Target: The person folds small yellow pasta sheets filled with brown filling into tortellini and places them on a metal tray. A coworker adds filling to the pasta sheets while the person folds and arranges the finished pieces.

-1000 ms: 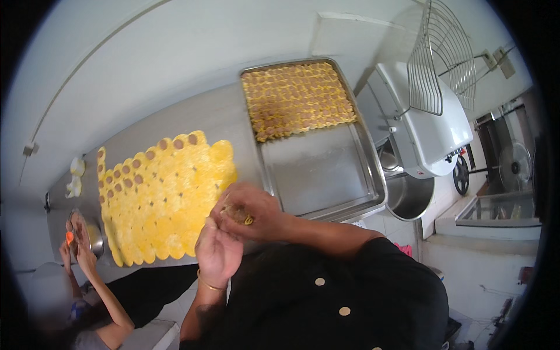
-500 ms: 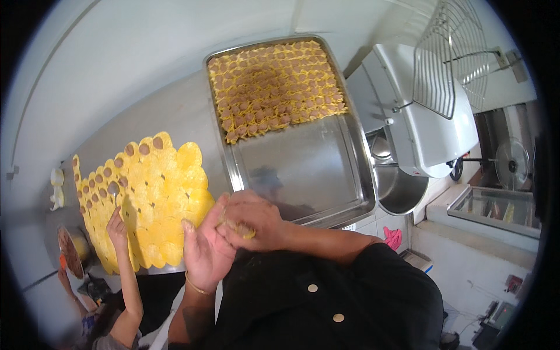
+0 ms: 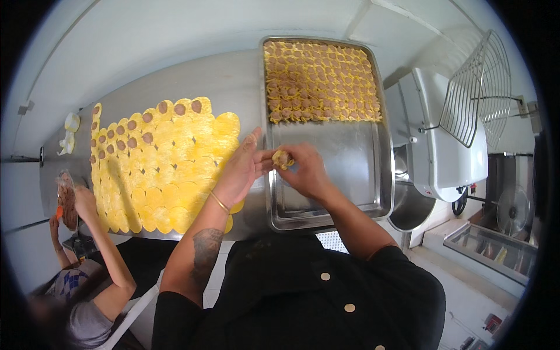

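My right hand [image 3: 306,169] pinches a small open-topped dumpling [image 3: 283,159], a yellow wrapper gathered around pinkish-brown filling. Stretched out flat, my left hand [image 3: 242,166] has its fingertips up against or very close to that dumpling. Both hands are above the left side of a deep metal tray [image 3: 326,169]. Rows of finished dumplings [image 3: 324,81] fill the tray's far half. To the left, overlapping round yellow wrappers [image 3: 169,175] cover part of the steel table [image 3: 192,76]. Dabs of brown filling [image 3: 132,124] sit on the wrappers along their far and left edges.
At the left a co-worker's hand [image 3: 86,203] is at a container of brown filling [image 3: 69,207], near an orange-handled tool [image 3: 59,212]. Right of the tray stand a white mixer [image 3: 446,140] with a raised wire guard [image 3: 469,93] and a metal bowl [image 3: 411,210].
My hands have moved apart from their cupped hold and out over the tray; the dumpling now shows in my right fingers. The co-worker's hand went from the wrappers to the filling container.
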Demonstrator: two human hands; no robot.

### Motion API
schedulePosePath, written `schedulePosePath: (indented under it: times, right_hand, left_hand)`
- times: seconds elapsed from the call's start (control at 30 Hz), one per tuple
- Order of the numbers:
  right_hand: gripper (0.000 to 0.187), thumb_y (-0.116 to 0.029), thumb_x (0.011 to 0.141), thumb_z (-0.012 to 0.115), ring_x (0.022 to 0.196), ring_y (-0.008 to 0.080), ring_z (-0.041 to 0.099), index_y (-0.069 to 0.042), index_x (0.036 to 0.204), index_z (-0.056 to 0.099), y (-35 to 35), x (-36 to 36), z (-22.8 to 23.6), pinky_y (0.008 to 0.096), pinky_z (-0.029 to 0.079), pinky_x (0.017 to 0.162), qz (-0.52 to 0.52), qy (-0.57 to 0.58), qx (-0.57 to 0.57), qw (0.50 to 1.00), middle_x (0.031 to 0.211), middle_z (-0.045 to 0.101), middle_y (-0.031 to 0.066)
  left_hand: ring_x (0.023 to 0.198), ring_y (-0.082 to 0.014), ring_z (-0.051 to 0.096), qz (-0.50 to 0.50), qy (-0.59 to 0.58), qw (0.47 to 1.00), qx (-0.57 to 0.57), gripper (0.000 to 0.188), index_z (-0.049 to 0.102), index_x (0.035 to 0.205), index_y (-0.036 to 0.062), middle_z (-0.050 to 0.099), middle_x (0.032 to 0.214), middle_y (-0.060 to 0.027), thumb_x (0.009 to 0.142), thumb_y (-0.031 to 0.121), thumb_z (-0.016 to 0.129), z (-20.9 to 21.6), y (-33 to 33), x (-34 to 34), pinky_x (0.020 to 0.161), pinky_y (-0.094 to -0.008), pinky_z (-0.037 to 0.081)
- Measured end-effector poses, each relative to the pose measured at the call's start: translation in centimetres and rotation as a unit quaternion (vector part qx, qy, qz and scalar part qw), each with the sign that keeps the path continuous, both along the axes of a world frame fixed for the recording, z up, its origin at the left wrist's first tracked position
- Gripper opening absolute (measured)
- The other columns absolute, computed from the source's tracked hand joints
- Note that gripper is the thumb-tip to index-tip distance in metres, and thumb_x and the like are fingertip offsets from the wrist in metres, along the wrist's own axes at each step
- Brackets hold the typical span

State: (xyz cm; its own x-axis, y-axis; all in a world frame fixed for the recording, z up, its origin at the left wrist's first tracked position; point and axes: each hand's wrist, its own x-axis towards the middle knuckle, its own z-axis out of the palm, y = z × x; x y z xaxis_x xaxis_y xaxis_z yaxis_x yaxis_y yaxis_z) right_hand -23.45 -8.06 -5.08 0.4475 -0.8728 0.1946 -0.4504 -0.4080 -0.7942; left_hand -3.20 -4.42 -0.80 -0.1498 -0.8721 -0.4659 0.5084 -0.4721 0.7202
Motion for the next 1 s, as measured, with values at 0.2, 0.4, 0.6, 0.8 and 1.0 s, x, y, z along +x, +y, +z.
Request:
schedulePosePath:
  times: [0.2,0.4,0.6,0.8,1.0]
  right_hand:
    - [0.039,-0.022,0.081,0.082,0.092,0.0367,0.062,-0.004,0.113,0.072,-4.6,3.1,-5.1,0.0487,0.048,0.085,-0.126,0.115,-0.107,0.979,0.095,0.070,0.0132]
    - [0.036,-0.024,0.085,0.077,0.105,0.0373,0.062,-0.005,0.115,0.072,-5.2,3.9,-7.2,0.0491,0.041,0.098,-0.157,0.129,0.050,0.978,0.104,0.074,0.0157]
    - [0.035,-0.020,0.089,0.072,0.097,0.0382,0.066,-0.002,0.119,0.071,-4.2,5.1,-4.8,0.0497,0.049,0.089,-0.212,0.100,0.070,0.969,0.097,0.074,0.0175]
    - [0.029,-0.013,0.093,0.065,0.093,0.0397,0.068,-0.005,0.120,0.073,-2.1,8.0,-1.5,0.0479,0.054,0.085,-0.144,0.074,-0.085,0.983,0.097,0.074,0.0187]
    - [0.034,-0.005,0.090,0.060,0.107,0.0369,0.064,-0.009,0.121,0.073,-12.3,19.5,-2.1,0.0461,0.051,0.093,0.122,0.176,-0.125,0.969,0.108,0.070,0.0163]
  left_hand:
    - [0.118,-0.0267,0.065,0.100,-0.117,0.988,-0.023,0.067,0.023,0.163,0.0059,0.065,0.127,-0.0189,0.113,0.045,0.042,0.5,4.8,4.1,0.105,-0.0403,0.050]
    - [0.112,-0.0234,0.069,0.148,-0.151,0.977,0.021,0.055,0.033,0.160,0.0066,0.069,0.122,-0.0155,0.112,0.031,0.048,1.0,14.3,7.9,0.098,-0.0354,0.054]
    - [0.111,-0.0244,0.071,0.119,-0.119,0.986,0.010,0.049,0.039,0.156,0.0068,0.069,0.120,-0.0145,0.111,0.024,0.050,0.2,16.2,10.3,0.094,-0.0351,0.056]
    - [0.106,-0.0246,0.071,0.135,-0.078,0.988,-0.013,0.044,0.044,0.150,0.0034,0.069,0.116,-0.0141,0.110,0.021,0.052,-1.0,14.5,14.1,0.092,-0.0353,0.056]
    - [0.104,-0.0243,0.071,0.169,-0.076,0.983,0.011,0.042,0.049,0.143,0.0030,0.069,0.112,-0.0130,0.108,0.025,0.056,-2.1,12.4,16.6,0.091,-0.0351,0.056]
